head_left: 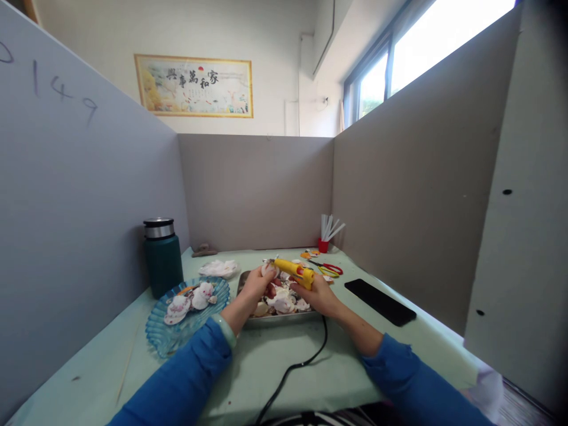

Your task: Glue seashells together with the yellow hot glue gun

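Note:
My right hand [320, 293] is closed around a yellow hot glue gun [293, 270], its nozzle pointing left. A black cord [289, 370] trails from it toward the table's front edge. In my left hand [256, 286] a small pale shell [268, 270] is pinched right by the nozzle tip. Both hands are above a metal tray [275, 320] heaped with white and brownish shells [284, 302]. To the left, a blue scalloped glass plate [162, 331] bears several shells [178, 309] that look joined together.
A dark green bottle [163, 266] stands behind the plate, beside a white crumpled bundle [219, 268]. Scissors [327, 269] and a red cup [323, 245] of white sticks are at the back right. A black phone-like slab [380, 302] lies right. Grey partitions [257, 189] enclose the table.

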### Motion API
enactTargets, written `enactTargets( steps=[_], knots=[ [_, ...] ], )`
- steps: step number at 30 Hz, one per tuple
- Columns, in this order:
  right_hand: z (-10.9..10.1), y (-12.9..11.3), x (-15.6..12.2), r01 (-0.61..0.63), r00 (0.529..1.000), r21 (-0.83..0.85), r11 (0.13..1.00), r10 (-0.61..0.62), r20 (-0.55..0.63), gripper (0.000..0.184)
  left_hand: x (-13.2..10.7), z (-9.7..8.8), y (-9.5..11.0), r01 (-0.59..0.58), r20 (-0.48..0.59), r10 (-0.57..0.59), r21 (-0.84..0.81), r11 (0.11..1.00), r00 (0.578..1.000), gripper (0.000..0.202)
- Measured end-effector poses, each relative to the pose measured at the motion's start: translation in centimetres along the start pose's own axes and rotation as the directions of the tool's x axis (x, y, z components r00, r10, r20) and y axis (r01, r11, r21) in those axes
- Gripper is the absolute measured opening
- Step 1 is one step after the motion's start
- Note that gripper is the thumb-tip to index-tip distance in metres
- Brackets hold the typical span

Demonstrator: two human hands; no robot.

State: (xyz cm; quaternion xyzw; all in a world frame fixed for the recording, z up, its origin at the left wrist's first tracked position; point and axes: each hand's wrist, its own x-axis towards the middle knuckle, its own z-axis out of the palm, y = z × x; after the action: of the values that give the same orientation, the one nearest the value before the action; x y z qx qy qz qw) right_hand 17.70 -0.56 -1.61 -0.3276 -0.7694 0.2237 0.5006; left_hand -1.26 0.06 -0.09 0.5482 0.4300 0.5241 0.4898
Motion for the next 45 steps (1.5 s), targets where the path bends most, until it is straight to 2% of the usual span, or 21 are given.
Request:
enactTargets(
  steps=[24,31,39,45],
  knots=[
    [-0.05,-0.26,0.02,-0.008,1.0,-0.002,1.0,0.008,0.001,0.03,0.13,-0.08,-0.19,-0.006,0.031,0.006,-0.018,1.0,1.0,0.03],
    [-0.04,-0.28,-0.02,-0.005,1.0,0.005,1.0,0.005,0.012,0.031,-0.06,0.05,0.12,0.002,0.013,-0.002,0.002,1.0,1.0,0.021],
    [-0.09,0.02,0.03,0.009,1.0,-0.025,1.0,-0.009,0.011,0.03,0.16,-0.16,-0.24,-0.007,0.011,0.007,-0.001,1.0,1.0,0.031],
    [-0.1,-0.34,-0.09,-0.002,1.0,-0.019,1.0,0.003,0.025,0.029,0.2,-0.17,-0.26,-0.021,0.024,0.022,-0.006,1.0,0.999,0.03]
  ],
)
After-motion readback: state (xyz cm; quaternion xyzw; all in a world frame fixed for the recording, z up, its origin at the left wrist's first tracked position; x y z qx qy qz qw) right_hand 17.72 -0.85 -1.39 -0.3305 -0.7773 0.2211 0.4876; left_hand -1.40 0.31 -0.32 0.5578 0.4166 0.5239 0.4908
